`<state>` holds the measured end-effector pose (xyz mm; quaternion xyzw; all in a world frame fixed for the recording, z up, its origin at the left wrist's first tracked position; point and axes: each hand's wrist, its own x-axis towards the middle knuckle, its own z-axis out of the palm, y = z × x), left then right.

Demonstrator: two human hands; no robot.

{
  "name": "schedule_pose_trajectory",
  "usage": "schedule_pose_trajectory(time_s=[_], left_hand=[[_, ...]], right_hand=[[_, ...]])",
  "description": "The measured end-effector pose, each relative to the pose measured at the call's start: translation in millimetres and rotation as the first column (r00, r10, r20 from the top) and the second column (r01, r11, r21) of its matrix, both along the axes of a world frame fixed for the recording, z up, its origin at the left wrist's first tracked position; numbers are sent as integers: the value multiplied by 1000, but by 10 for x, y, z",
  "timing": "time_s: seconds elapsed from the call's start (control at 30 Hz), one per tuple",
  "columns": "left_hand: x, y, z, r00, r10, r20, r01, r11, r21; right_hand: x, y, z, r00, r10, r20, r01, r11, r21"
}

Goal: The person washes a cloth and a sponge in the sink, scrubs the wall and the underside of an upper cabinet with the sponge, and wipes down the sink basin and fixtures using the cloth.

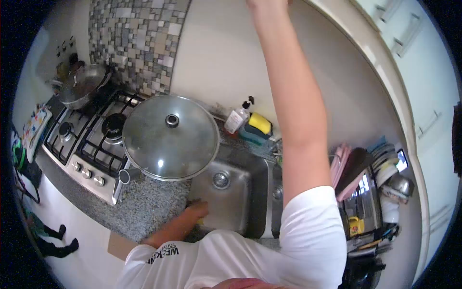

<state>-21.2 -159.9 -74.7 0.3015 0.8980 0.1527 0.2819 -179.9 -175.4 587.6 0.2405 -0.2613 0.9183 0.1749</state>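
My left hand (196,210) is low at the left edge of the steel sink (224,200), its fingers curled and indistinct. A small yellow patch (200,221) shows just under it; I cannot make out what it is. My right arm stretches far up past the wall, and only part of my right hand (269,3) shows at the top edge of the view, its fingers cut off. Left of the sink, a large glass lid (171,144) with a round knob covers a pan whose handle end (127,176) sticks out over the granite counter.
A gas stove (96,144) with a wok (84,86) is at left. Behind the sink stand a pump bottle (237,118) and a yellow sponge (260,123) in a holder. Dishes crowd a rack (363,204) at right, under white cabinets (409,53). Another person's legs (55,236) show lower left.
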Motion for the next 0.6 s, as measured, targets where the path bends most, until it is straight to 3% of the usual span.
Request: schedule_pose_trajectory(time_s=[0.03,0.1,0.13,0.17,0.23,0.3,0.33,0.37,0.43,0.5,0.53,0.57,0.6], left_hand=[[69,-20,84,1000,-12,16,12,1000,-5],[126,-141,512,999,-2,34,3,1000,-13],[98,-113,517,995,-64,70,68,996,-57],[85,-97,445,985,-127,117,139,985,-99],[73,-88,181,972,-185,142,207,967,-152],[12,-28,-208,982,-170,83,182,970,-159],[-76,16,-407,973,-211,97,227,953,-203],[-165,87,-605,963,-243,115,264,935,-237],[-141,241,-742,943,-268,195,312,917,-249],[-239,267,-614,919,-268,288,335,917,-215],[-252,283,-407,888,-284,363,390,882,-264],[-198,337,60,851,-293,436,447,840,-307],[-153,361,159,891,-234,389,383,847,-368]], right_hand=[[179,198,-45,996,-83,-27,79,988,-129],[-362,1196,-15,965,-114,-235,95,991,-91],[-365,1671,-44,930,-63,-363,94,993,69],[-142,1991,-142,927,-253,-276,286,954,86],[348,2556,-362,947,-233,-222,233,972,-28],[619,3579,-777,874,-485,-18,479,858,185],[1085,3630,-786,794,-607,11,596,783,179],[1258,4005,-836,676,-732,-82,735,662,148],[1925,3692,-562,188,-974,126,975,201,95],[1936,3857,-394,-113,-989,-100,964,-85,-254],[1805,4133,-384,-222,-965,-141,969,-235,78],[1580,4493,-418,-309,-925,-221,843,-374,387],[1433,4464,-421,-389,-859,-333,759,-504,413]])
